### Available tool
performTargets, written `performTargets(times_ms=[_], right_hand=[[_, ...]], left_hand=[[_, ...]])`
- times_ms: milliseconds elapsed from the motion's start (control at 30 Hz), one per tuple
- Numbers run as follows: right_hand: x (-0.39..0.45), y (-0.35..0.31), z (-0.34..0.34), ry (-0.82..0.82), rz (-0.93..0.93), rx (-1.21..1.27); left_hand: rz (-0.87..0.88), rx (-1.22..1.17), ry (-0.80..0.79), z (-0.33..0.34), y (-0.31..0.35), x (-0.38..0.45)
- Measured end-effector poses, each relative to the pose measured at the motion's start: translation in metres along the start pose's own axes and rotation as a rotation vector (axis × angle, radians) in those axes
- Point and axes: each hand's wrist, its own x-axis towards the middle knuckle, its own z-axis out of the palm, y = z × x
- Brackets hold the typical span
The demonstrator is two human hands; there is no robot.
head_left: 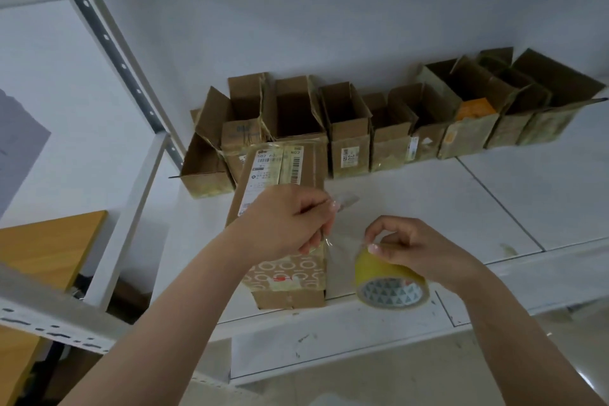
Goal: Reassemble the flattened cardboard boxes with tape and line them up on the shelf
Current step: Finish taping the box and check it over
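Left hand (290, 221) pinches the clear tape strip (339, 241), right hand (408, 249) grips the roll (390, 283) at five o'clock of the box (283, 208) on the shelf (428, 208); at twelve o'clock, the row (379, 128) stands open-topped, one box showing orange (474, 109) inside

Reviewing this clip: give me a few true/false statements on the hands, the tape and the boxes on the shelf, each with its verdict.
1. The right hand holds the yellowish roll of clear tape. True.
2. The left hand is empty. False: it pinches the pulled-out strip of clear tape.
3. Open brown cardboard boxes stand in a row at the back of the white metal shelf. True.
4. The labelled brown cardboard box under the hands stands upright and open. False: it lies on its side, closed.
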Motion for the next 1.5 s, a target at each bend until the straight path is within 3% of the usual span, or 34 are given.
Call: performTargets(times_ms=[133, 267, 467, 533, 600, 700, 833, 967, 1100, 1267, 1367, 1500], right_hand=[[-0.009, -0.007, -0.006, 0.125, -0.054, -0.041], [-0.017, -0.013, -0.006, 0.187, -0.091, -0.036], [-0.024, -0.023, 0.004, 0.248, -0.134, -0.019], [-0.024, -0.02, 0.006, 0.258, -0.093, 0.016], [-0.023, -0.013, 0.008, 0.249, -0.047, 0.058], [-0.019, -0.003, 0.013, 0.224, -0.007, 0.13], [-0.012, 0.01, 0.019, 0.199, 0.06, 0.124], [-0.014, 0.024, 0.016, 0.302, 0.112, 0.081], [-0.022, 0.005, 0.001, 0.391, -0.07, 0.094], [-0.036, -0.029, -0.008, 0.418, -0.3, 0.069], [-0.039, -0.043, -0.006, 0.421, -0.368, 0.013], [-0.033, -0.046, 0.005, 0.591, -0.394, -0.179]], left_hand=[[-0.006, 0.357, -0.173, -0.007, 0.016, 0.003], [-0.03, 0.651, -0.246, -0.004, 0.036, 0.009], [-0.047, 0.907, -0.208, 0.013, 0.043, 0.017], [-0.023, 0.857, -0.206, 0.009, 0.038, 0.013], [-0.037, 0.639, -0.193, 0.0, 0.032, 0.011], [-0.1, 0.405, -0.013, -0.001, 0.022, 0.009], [-0.102, 0.695, 0.164, 0.018, 0.021, 0.007], [-0.097, 0.767, 0.189, 0.019, 0.023, 0.007], [-0.142, 0.642, 0.124, 0.014, 0.02, 0.008], [-0.2, -0.172, 0.292, 0.01, 0.026, -0.003], [-0.114, -0.184, 0.179, 0.024, 0.035, -0.006], [-0.049, -0.207, 0.255, 0.034, 0.038, -0.004]])
